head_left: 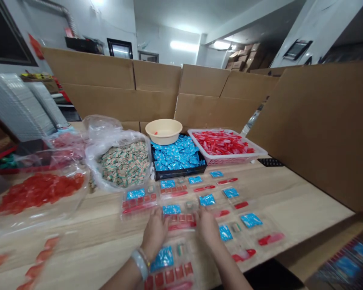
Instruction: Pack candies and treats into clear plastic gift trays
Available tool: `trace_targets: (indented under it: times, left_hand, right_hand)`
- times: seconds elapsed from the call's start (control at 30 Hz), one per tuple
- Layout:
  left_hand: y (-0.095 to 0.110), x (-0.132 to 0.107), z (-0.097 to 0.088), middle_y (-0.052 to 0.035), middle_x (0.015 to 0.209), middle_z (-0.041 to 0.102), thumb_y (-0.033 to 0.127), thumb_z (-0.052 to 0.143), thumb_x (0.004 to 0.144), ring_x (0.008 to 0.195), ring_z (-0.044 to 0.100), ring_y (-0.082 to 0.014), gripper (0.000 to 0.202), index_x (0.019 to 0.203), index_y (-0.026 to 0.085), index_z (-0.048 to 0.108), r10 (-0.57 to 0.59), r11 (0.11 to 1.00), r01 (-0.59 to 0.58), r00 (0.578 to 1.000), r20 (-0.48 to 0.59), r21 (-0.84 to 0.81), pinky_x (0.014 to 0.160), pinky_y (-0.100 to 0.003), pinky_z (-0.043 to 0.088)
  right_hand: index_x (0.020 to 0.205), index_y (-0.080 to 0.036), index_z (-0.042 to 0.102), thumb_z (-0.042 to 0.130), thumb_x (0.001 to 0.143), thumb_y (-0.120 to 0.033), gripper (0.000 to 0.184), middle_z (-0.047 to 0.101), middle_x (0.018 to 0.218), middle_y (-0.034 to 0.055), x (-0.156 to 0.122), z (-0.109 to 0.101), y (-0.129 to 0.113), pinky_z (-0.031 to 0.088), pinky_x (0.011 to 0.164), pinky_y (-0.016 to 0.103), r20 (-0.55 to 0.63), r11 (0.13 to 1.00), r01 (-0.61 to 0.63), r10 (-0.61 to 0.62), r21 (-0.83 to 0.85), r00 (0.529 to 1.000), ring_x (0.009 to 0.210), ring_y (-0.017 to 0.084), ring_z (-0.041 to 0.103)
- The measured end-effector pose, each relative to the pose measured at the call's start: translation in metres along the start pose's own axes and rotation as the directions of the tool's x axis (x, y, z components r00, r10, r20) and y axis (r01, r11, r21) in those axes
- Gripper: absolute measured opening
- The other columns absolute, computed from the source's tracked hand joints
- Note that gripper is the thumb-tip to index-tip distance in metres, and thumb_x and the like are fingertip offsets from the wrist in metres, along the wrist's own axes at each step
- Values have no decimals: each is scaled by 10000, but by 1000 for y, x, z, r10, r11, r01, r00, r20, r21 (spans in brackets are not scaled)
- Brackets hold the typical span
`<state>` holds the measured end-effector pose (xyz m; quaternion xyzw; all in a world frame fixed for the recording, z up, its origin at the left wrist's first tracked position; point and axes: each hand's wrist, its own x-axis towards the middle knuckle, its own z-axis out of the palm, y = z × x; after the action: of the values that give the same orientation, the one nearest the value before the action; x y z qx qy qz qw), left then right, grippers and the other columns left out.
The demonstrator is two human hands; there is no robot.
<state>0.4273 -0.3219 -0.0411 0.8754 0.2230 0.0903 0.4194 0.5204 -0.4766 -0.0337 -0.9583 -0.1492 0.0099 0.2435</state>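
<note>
Both hands at the centre tray (183, 211), mid-surface (103, 229). Left hand (155, 228) at its left edge, right hand (206, 226) at its right, fingers turned in towards the tray. Hands well apart, the tray between them. Blur at the fingertips: cannot tell how far the fingers are bent, whether they pinch the rim or only rest there, or whether a small piece is tucked under either.

In the tray: blue packet (171, 209) at the back left, small packet (189, 206) beside it, red squares (181, 218) in a row, red stick (181, 226) along the front edge.

Front tray (188, 253), just nearer the body, shows the same set. Right-hand trays (269, 228) show blue packets and sticks; no squares made out there. Loose squares (44, 256) lie in a line at lower left.

Step in hand, my reading: settling or straightening the squares row in the centre tray, or steadying the tray itself; can't separate the two.

Next move, as judged: calls for a light, even touch from both sides, tray kept level, since it looks shallow and uncovered. Neighbouring trays sit close; elbow room is short.
</note>
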Motion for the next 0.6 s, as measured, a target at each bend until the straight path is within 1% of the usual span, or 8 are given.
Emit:
trace_targets:
  times: [0.03,0.1,0.2,0.27,0.37,0.47,0.53,0.6]
  left_hand:
    - [-2,-1,-2,-101,952,530,249,427,734,941,486,-218,242,914,116,516,-25,1000,25,1000,4,19,874,-356,346]
    - [-5,-2,-2,-98,924,540,227,450,711,924,489,-222,194,846,119,536,-103,994,104,994,22,-34,873,-361,339]
    - [-7,-1,7,-73,822,580,206,469,684,837,528,-210,162,790,122,556,-184,964,188,982,34,-190,810,-342,381]
    - [-5,1,12,-57,753,600,249,464,696,762,556,-197,194,790,115,568,-214,941,221,975,55,-255,723,-312,422]
    - [6,-2,9,-46,699,613,317,463,699,710,578,-183,267,803,103,585,-229,901,252,967,107,-352,643,-274,443]
    - [17,-20,-10,-53,716,615,344,469,690,690,578,-178,318,851,99,589,-205,874,257,964,167,-411,624,-274,453]
    - [13,-42,-25,-66,758,609,364,487,681,704,568,-190,328,860,112,598,-170,911,220,971,168,-350,645,-300,458]
    - [-7,-69,-34,-84,833,602,378,504,683,775,559,-216,331,883,136,608,-124,969,150,982,143,-195,717,-341,455]
  right_hand:
    - [915,-96,594,421,775,-199,245,608,921,168,2,1,-4,424,669,304,21,998,-6,7,-68,1000,798,232,592]
    - [908,-87,596,417,786,-194,242,610,911,184,3,6,-10,426,649,318,51,990,-5,13,-140,999,783,245,600]
    - [905,-60,595,379,797,-158,260,618,864,199,3,18,-12,429,640,343,72,990,10,0,-143,997,776,263,600]
    - [960,-56,576,349,811,-160,290,620,876,188,3,23,-9,431,674,346,81,992,31,-21,-124,996,823,259,589]
    - [1090,-52,508,336,822,-215,357,579,1026,177,1,17,-2,410,793,336,2,997,66,-66,36,998,970,234,530]
    - [1150,-69,465,371,803,-341,451,554,1066,154,-13,-1,6,416,809,343,-124,951,95,-61,295,990,974,227,519]
    - [1154,-110,471,412,771,-407,488,565,1037,125,-33,-7,13,443,771,334,-123,919,92,-48,384,991,930,223,539]
    - [1125,-141,507,456,740,-417,477,579,1013,110,-60,-1,20,453,760,315,-48,914,79,-65,398,997,921,223,549]
